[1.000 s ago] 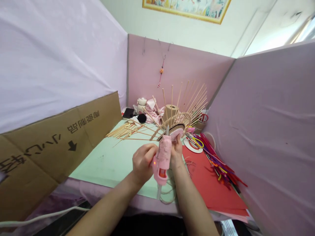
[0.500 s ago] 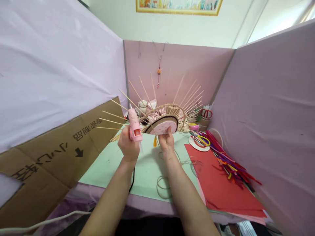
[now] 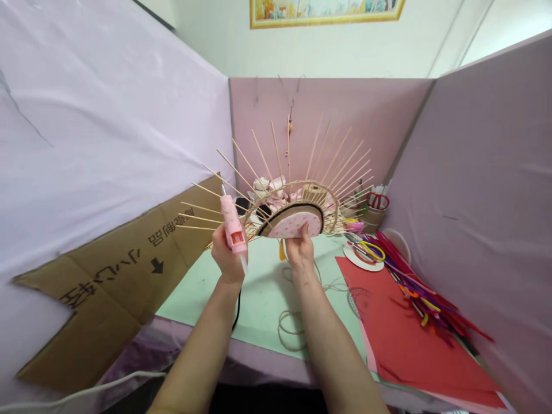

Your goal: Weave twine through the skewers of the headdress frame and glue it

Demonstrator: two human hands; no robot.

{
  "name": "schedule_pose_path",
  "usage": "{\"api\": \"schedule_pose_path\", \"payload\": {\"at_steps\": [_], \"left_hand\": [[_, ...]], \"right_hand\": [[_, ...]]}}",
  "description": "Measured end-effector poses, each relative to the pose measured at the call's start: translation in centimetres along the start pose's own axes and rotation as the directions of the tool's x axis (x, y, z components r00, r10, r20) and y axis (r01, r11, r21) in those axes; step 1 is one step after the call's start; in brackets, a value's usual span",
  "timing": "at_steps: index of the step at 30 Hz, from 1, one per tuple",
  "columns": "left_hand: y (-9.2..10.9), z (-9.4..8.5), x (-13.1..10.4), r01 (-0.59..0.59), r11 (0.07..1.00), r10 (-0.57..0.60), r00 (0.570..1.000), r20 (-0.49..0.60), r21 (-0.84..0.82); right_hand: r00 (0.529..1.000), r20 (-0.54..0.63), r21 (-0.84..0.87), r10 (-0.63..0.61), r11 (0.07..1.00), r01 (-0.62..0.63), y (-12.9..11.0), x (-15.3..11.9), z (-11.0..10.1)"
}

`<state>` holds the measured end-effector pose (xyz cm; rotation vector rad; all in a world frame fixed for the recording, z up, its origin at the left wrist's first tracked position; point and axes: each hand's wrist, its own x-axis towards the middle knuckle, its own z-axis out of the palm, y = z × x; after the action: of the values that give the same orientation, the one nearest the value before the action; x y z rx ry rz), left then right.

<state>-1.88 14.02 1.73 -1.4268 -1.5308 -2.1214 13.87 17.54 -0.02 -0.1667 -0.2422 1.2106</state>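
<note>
My left hand (image 3: 227, 256) is wrapped round a pink hot glue gun (image 3: 233, 221), its nozzle pointing up and a glue stick poking out below. My right hand (image 3: 301, 248) grips the lower edge of a half-round basket frame (image 3: 297, 223), thumb on its pink patterned base. Thin wooden sticks (image 3: 276, 152) fan out from the base. A ring of twine (image 3: 263, 198) is woven through them. The glue gun is just left of the frame, in front of some sticks. Loose twine (image 3: 290, 330) trails onto the green table mat (image 3: 259, 305) below.
Red paper sheets (image 3: 397, 322) lie on the right, beside a bundle of pipe cleaners (image 3: 422, 287). Scissors (image 3: 371, 250) rest on a white disc. A pot (image 3: 374, 219) holds red-handled scissors. Cardboard (image 3: 121, 276) leans at left. Pale purple cloth walls surround the table.
My view has shifted a little, so the scene sits further right. The basket frame has turned slightly, its sticks now more upright. Both hands keep their holds.
</note>
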Motion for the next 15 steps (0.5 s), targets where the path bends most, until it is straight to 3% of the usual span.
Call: {"api": "schedule_pose_path", "payload": {"at_steps": [3, 6, 8, 11, 15], "left_hand": [[-1.3, -0.3, 0.2, -0.147, 0.987, 0.153, 0.983, 0.097, -0.064], [-2.0, -0.9, 0.8, -0.287, 0.942, 0.318, 0.929, 0.188, -0.173], [-2.1, -1.3, 0.8, -0.322, 0.926, 0.360, 0.908, 0.214, -0.196], [-1.8, -1.7, 0.1, -0.259, 0.951, 0.292, 0.932, 0.216, -0.171], [-0.5, -2.5, -1.2, -0.001, 0.985, 0.045, 0.967, 0.251, -0.171]], "right_hand": [[1.000, -0.002, -0.003, -0.006, 1.000, 0.006, 0.1, 0.2, -0.4], [1.000, -0.011, -0.004, 0.005, 1.000, -0.005, 0.1, 0.4, -0.7], [0.999, -0.026, 0.014, 0.026, 1.000, -0.025, 0.0, 0.4, -0.8], [0.999, -0.038, 0.033, 0.037, 0.999, -0.036, -0.2, 0.3, -0.7], [0.998, -0.043, 0.064, 0.036, 0.997, -0.034, -0.4, 0.3, -0.6]]}}
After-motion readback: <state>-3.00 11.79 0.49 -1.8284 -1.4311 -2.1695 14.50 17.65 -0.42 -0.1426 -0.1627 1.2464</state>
